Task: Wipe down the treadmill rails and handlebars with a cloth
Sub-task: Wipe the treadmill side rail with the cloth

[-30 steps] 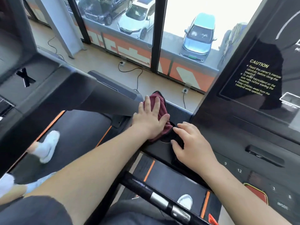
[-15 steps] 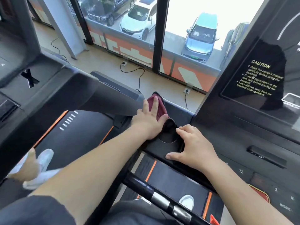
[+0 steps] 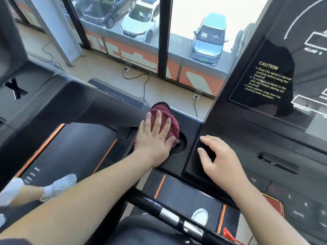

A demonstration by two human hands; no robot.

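A dark red cloth (image 3: 169, 117) lies on the black left tray of the treadmill console (image 3: 190, 124), partly over the round cup recess (image 3: 182, 145). My left hand (image 3: 154, 138) presses flat on the cloth with fingers spread. My right hand (image 3: 219, 160) rests with curled fingers on the console's raised corner, just right of the recess, holding nothing. A black handlebar with silver grip sensors (image 3: 175, 220) crosses low in the view, below both forearms.
The console screen with a yellow caution label (image 3: 269, 82) rises on the right. A second treadmill (image 3: 53, 106) stands close on the left, with another person's white shoe (image 3: 60, 186) on its belt. Window, floor sockets and cables lie ahead.
My left hand has slid the cloth forward and left across the tray. My right hand has shifted right from the cup recess onto the console corner. The neighbouring person's feet have moved.
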